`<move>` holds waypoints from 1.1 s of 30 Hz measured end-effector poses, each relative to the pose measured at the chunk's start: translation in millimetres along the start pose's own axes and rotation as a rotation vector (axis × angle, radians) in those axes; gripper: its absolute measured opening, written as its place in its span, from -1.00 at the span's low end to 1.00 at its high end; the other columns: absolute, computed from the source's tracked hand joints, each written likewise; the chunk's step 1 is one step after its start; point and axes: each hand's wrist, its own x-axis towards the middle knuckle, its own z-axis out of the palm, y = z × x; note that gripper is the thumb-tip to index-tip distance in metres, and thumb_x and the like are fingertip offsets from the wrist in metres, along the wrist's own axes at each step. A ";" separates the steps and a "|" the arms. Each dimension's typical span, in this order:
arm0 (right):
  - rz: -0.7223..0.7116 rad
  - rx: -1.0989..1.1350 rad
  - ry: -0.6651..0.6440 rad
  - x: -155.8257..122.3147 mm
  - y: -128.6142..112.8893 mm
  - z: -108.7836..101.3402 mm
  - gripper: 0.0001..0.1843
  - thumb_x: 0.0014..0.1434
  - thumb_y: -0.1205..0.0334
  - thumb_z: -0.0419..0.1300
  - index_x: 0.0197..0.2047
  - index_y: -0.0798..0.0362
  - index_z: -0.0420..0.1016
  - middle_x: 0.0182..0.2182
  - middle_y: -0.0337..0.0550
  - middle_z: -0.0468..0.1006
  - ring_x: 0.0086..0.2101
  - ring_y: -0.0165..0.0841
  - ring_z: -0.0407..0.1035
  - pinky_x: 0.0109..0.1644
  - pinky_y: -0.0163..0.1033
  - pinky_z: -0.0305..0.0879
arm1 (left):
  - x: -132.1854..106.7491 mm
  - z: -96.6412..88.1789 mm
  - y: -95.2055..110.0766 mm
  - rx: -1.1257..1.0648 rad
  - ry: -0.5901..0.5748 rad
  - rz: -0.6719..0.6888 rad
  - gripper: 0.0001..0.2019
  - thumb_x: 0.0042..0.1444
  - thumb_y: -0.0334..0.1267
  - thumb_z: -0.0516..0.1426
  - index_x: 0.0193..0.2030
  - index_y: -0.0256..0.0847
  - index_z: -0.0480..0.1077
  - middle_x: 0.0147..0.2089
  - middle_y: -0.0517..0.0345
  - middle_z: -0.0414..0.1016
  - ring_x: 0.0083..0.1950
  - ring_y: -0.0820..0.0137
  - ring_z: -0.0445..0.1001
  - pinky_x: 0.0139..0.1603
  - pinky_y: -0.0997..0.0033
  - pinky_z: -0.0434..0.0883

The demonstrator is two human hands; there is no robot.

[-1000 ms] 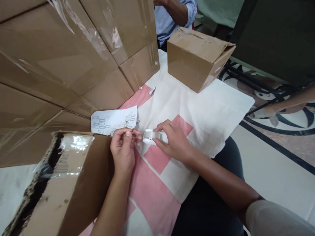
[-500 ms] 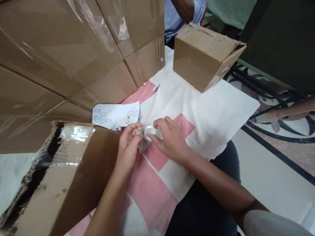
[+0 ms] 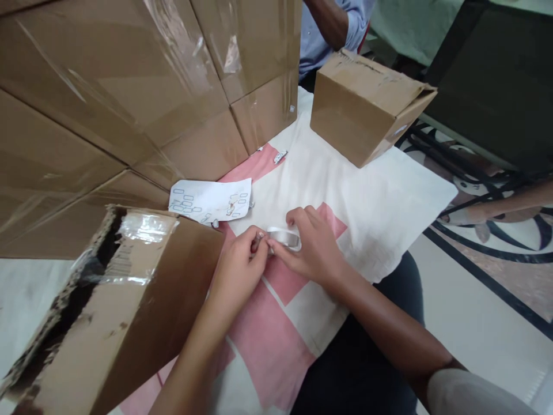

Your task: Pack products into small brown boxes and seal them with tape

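Observation:
A small roll of pale, shiny tape (image 3: 284, 237) is held just above the cloth in front of me. My right hand (image 3: 313, 245) curls around it from the right, thumb along its near side and fingers at its far edge. At the roll's left edge, my left hand (image 3: 244, 253) is closed in a pinch on what looks like the tape's end, a small shiny bit partly hidden by the fingers. Both thumbs almost meet there. Beyond the left hand lies a white paper sheet (image 3: 207, 197) with small printed outlines and a torn spot.
Large taped cartons (image 3: 129, 86) rise at the left and back. A torn-edged cardboard box (image 3: 173, 294) stands by my left arm. A smaller box (image 3: 349, 118) sits at the back right on the pink and white cloth (image 3: 328, 155). Another person's arm (image 3: 330, 23) shows behind.
My left hand has moved right, up against the roll, and its fingers have closed in. The roll and right hand have shifted slightly right in view.

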 end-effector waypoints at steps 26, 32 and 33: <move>0.096 0.164 -0.251 -1.1 3.7 -15.9 -0.67 0.25 0.17 0.27 -0.29 -0.03 0.12 -0.41 -0.29 0.32 -0.43 -0.39 0.20 -0.36 -0.24 0.11 | -10.6 -12.4 12.8 0.462 -0.071 0.189 -0.82 0.28 -0.22 0.05 -0.39 -0.06 0.24 -0.51 0.27 0.41 -0.61 0.36 0.28 -0.50 0.37 -0.05; 0.111 0.172 -0.265 -3.4 4.2 -17.4 -0.70 0.29 0.20 0.25 -0.28 -0.02 0.14 -0.39 -0.28 0.35 -0.43 -0.40 0.21 -0.35 -0.26 0.09 | -13.4 -34.0 9.4 0.615 -0.130 0.137 -0.80 0.22 -0.21 0.10 -0.44 -0.07 0.24 -0.54 0.27 0.42 -0.61 0.36 0.32 -0.52 0.39 -0.08; 0.116 0.173 -0.262 -4.1 3.7 -18.0 -0.71 0.29 0.21 0.25 -0.27 -0.02 0.14 -0.38 -0.28 0.35 -0.43 -0.40 0.21 -0.35 -0.26 0.09 | -14.1 -37.7 7.1 0.645 -0.149 0.111 -0.79 0.21 -0.21 0.10 -0.46 -0.07 0.25 -0.55 0.26 0.42 -0.62 0.36 0.32 -0.53 0.39 -0.09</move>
